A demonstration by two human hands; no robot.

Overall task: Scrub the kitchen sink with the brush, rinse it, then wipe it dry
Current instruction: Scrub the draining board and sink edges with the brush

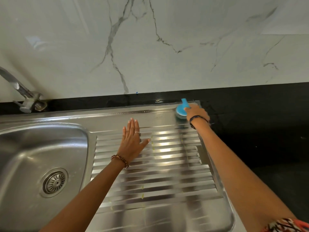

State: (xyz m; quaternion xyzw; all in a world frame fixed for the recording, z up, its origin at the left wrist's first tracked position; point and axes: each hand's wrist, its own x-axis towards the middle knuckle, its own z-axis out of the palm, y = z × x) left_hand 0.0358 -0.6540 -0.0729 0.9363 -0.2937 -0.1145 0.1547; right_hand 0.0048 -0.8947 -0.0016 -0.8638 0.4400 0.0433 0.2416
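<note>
brush at the far right corner of the sink

the right hand [197, 113] curls round the blue brush [181, 112], bristles down on the sink [117, 213] top's far right corner, handle pointing at the wall. the basin lies well left of it, past the ribbed drainboard [167, 164], where the left hand [132, 141] rests flat, fingers straight, nearer the basin.
</note>
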